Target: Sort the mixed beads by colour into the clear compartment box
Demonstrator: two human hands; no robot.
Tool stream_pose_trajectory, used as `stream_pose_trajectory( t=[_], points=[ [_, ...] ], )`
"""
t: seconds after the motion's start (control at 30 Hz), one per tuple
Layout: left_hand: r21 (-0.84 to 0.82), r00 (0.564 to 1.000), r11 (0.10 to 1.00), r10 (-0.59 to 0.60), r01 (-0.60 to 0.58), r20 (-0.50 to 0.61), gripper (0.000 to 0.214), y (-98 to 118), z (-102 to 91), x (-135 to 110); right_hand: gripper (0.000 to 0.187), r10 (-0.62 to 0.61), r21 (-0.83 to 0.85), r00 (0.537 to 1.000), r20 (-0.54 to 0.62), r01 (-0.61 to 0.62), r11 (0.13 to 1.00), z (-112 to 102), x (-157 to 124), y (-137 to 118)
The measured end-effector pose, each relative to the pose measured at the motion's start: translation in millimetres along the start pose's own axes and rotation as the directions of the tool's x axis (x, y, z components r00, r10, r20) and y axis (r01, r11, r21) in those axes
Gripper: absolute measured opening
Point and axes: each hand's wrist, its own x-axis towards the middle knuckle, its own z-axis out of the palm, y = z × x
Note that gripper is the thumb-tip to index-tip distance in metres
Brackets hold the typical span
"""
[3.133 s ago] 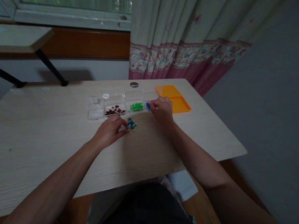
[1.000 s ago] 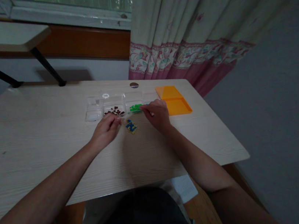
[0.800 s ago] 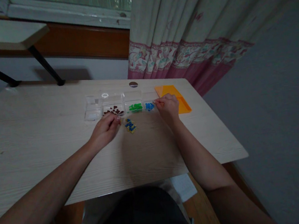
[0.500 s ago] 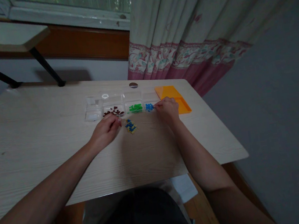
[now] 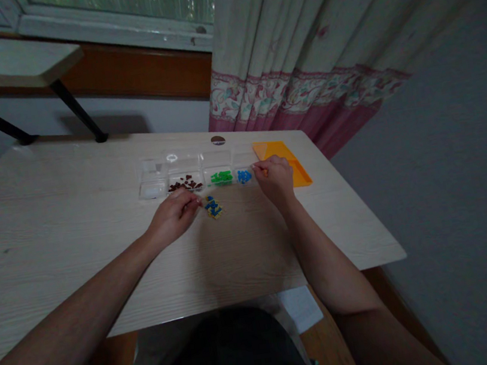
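At the bottom, white paper (image 5: 303,309) is lying below a pale wooden table (image 5: 158,285). At centre, the left hand (image 5: 176,214) is sitting beside a blue-and-yellow pile (image 5: 213,207), the right hand (image 5: 275,179) beside blue pieces (image 5: 244,176); whether either is gripping anything, I cannot tell. Behind, clear boxes (image 5: 215,158) are lying open. Curtains (image 5: 294,30) are hanging upper right, next to a window (image 5: 132,2) at top.

There are two hands, one bare left hand (image 5: 176,216) and one bare right hand (image 5: 275,178); four clear plastic compartments (image 5: 154,190) in one row; three heaps of small pieces, too tiny to count singly: one dark brown heap (image 5: 186,184), one bright green heap (image 5: 222,177), one light blue heap (image 5: 244,176); one blue-and-yellow cluster (image 5: 213,208); one orange plastic tray (image 5: 300,174); one brown oval disc (image 5: 218,140)
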Motion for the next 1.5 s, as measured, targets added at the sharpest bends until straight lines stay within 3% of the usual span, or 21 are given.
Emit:
stream_pose_trajectory(
  t=[0.23,0.5,1.3,1.5],
  points=[
    [0.113,0.995,0.991,0.063,-0.072,0.08,0.023,1.8,3.2,0.5,0.029,-0.147,0.059,0.989,-0.016,0.148,0.987,1.6,-9.8,-11.2],
    [0.248,0.99,0.965,0.049,-0.082,0.135,0.022,-0.9,8.9,3.2,0.025,-0.183,0.085,0.983,0.021,0.18,0.98,5.8,-15.1,-20.4],
    [0.284,0.994,0.956,0.044,-0.072,0.103,0.016,-1.8,14.5,6.8,0.026,-0.245,0.093,0.964,0.103,0.236,0.967,13.9,-19.8,-30.8],
    [0.305,0.995,0.949,0.053,-0.075,0.081,0.025,2.5,14.7,7.3,0.026,-0.247,0.095,0.962,0.117,0.237,0.967,11.7,-19.4,-32.1]
  ],
)
